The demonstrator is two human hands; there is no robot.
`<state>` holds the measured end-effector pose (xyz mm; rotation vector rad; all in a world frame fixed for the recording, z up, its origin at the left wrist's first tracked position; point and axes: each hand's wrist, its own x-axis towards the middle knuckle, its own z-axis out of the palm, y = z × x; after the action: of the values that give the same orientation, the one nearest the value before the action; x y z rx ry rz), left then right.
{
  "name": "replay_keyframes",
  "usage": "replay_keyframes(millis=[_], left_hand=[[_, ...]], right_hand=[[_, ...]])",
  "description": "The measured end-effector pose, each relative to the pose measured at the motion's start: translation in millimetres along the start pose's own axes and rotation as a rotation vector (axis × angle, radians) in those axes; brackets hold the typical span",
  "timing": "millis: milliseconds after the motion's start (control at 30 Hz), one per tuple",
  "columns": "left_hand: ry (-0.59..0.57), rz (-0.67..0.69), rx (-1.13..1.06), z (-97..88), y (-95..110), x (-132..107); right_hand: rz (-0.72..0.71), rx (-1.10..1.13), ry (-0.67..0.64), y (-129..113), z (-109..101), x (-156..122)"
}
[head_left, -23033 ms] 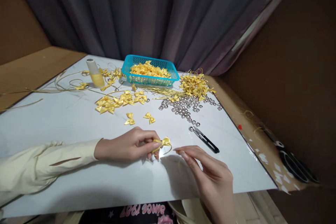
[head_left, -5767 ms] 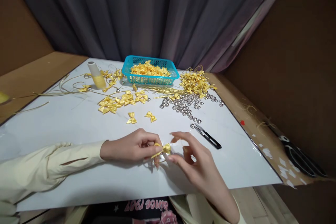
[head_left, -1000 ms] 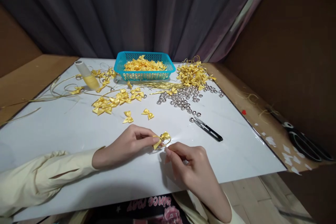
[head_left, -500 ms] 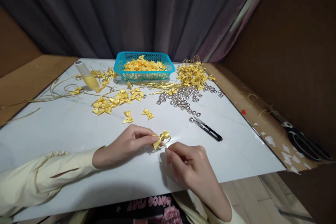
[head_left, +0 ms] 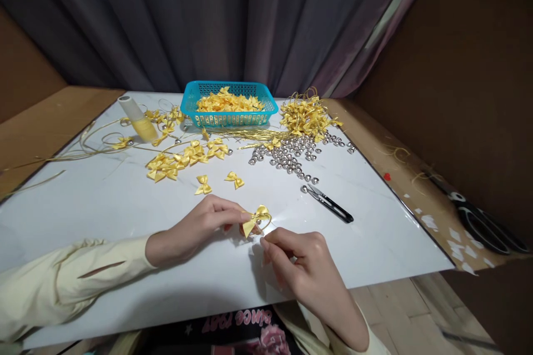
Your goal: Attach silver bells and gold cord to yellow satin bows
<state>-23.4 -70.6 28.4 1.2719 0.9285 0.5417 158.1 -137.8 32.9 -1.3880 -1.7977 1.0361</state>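
Note:
Just above the white tabletop, my left hand (head_left: 202, 224) pinches a yellow satin bow (head_left: 252, 224) between thumb and finger. A small silver bell (head_left: 259, 222) sits at the bow's middle, and a thin gold cord (head_left: 270, 221) loops round its right side. Close by on the right, my right hand (head_left: 302, 258) is closed in a pinch at the cord's end, which its fingertips mostly hide. Two loose bows, one on the left (head_left: 203, 184) and one on the right (head_left: 234, 179), lie beyond my hands. Black-handled thread snips (head_left: 333, 205) rest to the right beside the silver bells (head_left: 287, 155).
A blue basket (head_left: 230, 122) full of bows stands at the back. Finished-looking bows with cords (head_left: 308, 116) are heaped beside it. Gold cords (head_left: 254, 136) lie in front. At left stands a yellow bottle (head_left: 141, 125); large scissors (head_left: 483, 222) lie on the right edge.
My left fingers have shifted slightly on the bow, with a fingertip now showing beneath it. My right hand stays almost in place, still pinching.

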Motion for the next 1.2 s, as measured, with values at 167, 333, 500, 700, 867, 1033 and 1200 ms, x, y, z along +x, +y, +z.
replay_keyframes(millis=[167, 333, 500, 700, 867, 1033, 1200], left_hand=[[-0.012, -0.076, -0.119, 2.1, 2.6, -0.8], [-0.020, -0.114, -0.172, 3.5, 5.9, -1.9], [-0.027, -0.139, -0.232, 3.5, 7.1, -1.9], [-0.046, -0.174, -0.283, 3.9, 7.7, -2.8], [0.012, -0.219, -0.301, 5.6, 11.1, -4.4], [-0.026, -0.163, -0.248, 4.0, 7.8, -3.0], [-0.003, -0.049, -0.078, 0.1, 1.5, -2.3]], right_hand=[[0.017, 0.016, 0.002, -0.7, 1.6, -0.2], [0.033, 0.030, 0.009, -1.3, 3.8, -0.8], [0.034, 0.047, 0.018, -1.9, 6.4, -1.9], [0.039, 0.065, 0.031, -3.9, 7.3, -0.6], [0.070, 0.104, 0.019, -4.1, 6.9, -0.2], [0.080, 0.142, 0.017, -3.7, 7.3, -2.8], [0.083, 0.161, 0.028, -4.0, 7.6, -1.7]])
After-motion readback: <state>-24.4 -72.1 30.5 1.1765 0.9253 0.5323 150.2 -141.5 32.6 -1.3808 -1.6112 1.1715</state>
